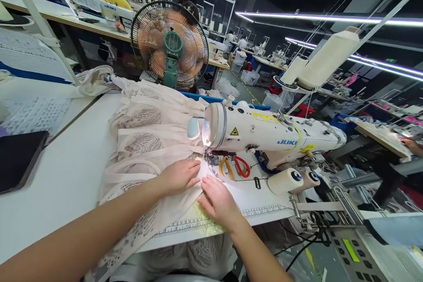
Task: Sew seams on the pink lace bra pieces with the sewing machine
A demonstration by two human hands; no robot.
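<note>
- Left hand (181, 177): laid nearly flat on the cloth (142, 143), palm down, fingers close together and pointing at the presser foot (207, 155), the thumb a little apart; it presses and does not grasp.
- Right hand (218, 198): just beside the left, fingers bent, tips on the same cloth; whether thumb and finger pinch an edge I cannot tell.
- Cloth: under both hands, a narrow pale part running from the fingertips to the presser foot. Its larger bulk, cream with lace, lies in folds to the left of the left hand and beyond it, with some hanging over the table edge below that forearm.
- Machine (251, 128): ahead of the right hand and stretching off to its right, its lit end just past the left fingertips.
- Yellow loop (230, 170) and red loop (247, 168): near the right hand, ahead and to its right.
- Blade (257, 183): small, black, farther right of that hand; past it, two thread cones (284, 181) lie on their sides.
- Ruler (261, 211): along the table edge, passing beneath the right wrist.
- Phone (21, 158): dark, well apart, left of the left hand.
- Fan (173, 42): well beyond both hands.
</note>
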